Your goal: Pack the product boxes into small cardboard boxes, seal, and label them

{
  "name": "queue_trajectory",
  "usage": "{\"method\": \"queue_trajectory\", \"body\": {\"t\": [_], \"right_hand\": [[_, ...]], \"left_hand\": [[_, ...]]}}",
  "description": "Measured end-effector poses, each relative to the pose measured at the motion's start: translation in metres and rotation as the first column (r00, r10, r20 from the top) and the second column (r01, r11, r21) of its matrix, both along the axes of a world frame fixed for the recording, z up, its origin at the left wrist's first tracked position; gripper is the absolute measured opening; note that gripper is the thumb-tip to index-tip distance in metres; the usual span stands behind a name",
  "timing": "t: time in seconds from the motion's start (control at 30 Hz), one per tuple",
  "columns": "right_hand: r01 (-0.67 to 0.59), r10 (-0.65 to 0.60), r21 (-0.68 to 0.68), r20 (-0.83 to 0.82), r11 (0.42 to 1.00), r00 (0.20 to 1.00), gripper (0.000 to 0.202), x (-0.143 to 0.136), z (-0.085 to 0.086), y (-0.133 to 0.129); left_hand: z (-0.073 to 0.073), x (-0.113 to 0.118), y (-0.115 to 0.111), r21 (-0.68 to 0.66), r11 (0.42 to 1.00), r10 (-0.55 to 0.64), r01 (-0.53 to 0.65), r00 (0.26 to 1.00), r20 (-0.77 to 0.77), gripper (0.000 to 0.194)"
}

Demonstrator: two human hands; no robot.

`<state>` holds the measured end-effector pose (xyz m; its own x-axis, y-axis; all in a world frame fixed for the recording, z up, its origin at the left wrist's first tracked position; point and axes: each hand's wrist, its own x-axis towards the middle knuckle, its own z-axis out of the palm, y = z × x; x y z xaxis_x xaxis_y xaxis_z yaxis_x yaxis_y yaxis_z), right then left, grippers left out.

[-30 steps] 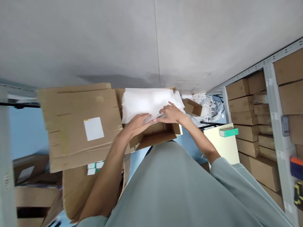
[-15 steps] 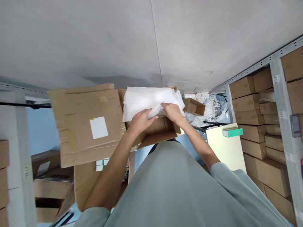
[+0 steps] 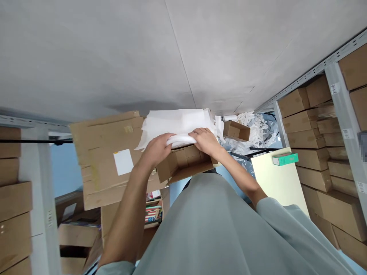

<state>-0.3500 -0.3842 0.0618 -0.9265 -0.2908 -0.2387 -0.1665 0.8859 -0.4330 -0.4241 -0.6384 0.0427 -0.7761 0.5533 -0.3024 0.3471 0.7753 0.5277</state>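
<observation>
White foam sheeting point(image 3: 177, 119) lies over the far side of an open cardboard box point(image 3: 189, 162), and its near edge is gathered into a roll. My left hand point(image 3: 158, 148) is closed on the left end of that roll. At the right end my right hand point(image 3: 205, 140) grips the same edge, with its fingers bent over the top. Below the hands the near part of the box shows its inner walls and base. The sheeting hides the far part. My thumbs are mostly out of sight.
Flattened cardboard point(image 3: 106, 160) with a white label spreads to the left. A small open carton point(image 3: 236, 131) sits right, beside white scraps point(image 3: 256, 128). A green box point(image 3: 285, 159) rests on a pale yellow board point(image 3: 276, 183). Shelves of brown cartons point(image 3: 306, 149) line the right side.
Both hands have drawn the near edge of the foam sheeting into a tighter roll. My left hand has moved left, and the view has shifted slightly.
</observation>
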Motion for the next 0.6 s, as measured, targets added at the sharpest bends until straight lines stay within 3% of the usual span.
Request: {"method": "queue_trajectory", "body": {"t": [0.1, 0.17, 0.2, 0.27, 0.37, 0.43, 0.5, 0.6], "right_hand": [[0.039, -0.040, -0.141, -0.007, 0.989, 0.999, 0.056, 0.001, -0.011, 0.023], [0.258, -0.259, -0.194, 0.020, 0.947, 0.966, 0.065, -0.001, -0.027, 0.050], [0.414, -0.408, -0.186, 0.069, 0.891, 0.910, 0.065, -0.002, -0.037, 0.066], [0.674, -0.643, -0.136, 0.214, 0.726, 0.735, 0.065, -0.003, -0.059, 0.092], [0.781, -0.716, -0.159, 0.323, 0.604, 0.619, 0.057, 0.000, -0.083, 0.111], [0.777, -0.720, -0.244, 0.293, 0.580, 0.629, 0.051, 0.006, -0.086, 0.110], [0.738, -0.703, -0.339, 0.246, 0.583, 0.668, 0.056, 0.011, -0.077, 0.105], [0.603, -0.609, -0.413, 0.135, 0.682, 0.782, 0.095, 0.011, -0.048, 0.096]], "left_hand": [[-0.004, 0.001, 0.006, -0.105, 0.994, 0.014, -0.012, 1.000, 0.018, 0.049], [-0.009, 0.002, 0.010, -0.144, 0.989, 0.042, -0.042, 0.999, 0.000, 0.043], [-0.011, 0.002, 0.011, -0.159, 0.986, 0.055, -0.056, 0.998, -0.010, 0.042], [-0.014, 0.004, 0.014, -0.190, 0.979, 0.074, -0.076, 0.997, -0.018, 0.044], [-0.013, 0.006, 0.017, -0.212, 0.973, 0.093, -0.094, 0.996, -0.015, 0.047], [-0.010, 0.005, 0.017, -0.183, 0.977, 0.111, -0.112, 0.994, -0.018, 0.048], [-0.004, 0.004, 0.016, -0.143, 0.982, 0.121, -0.122, 0.993, -0.014, 0.050], [0.009, 0.003, 0.015, -0.096, 0.991, 0.094, -0.095, 0.996, -0.010, 0.045]]}}
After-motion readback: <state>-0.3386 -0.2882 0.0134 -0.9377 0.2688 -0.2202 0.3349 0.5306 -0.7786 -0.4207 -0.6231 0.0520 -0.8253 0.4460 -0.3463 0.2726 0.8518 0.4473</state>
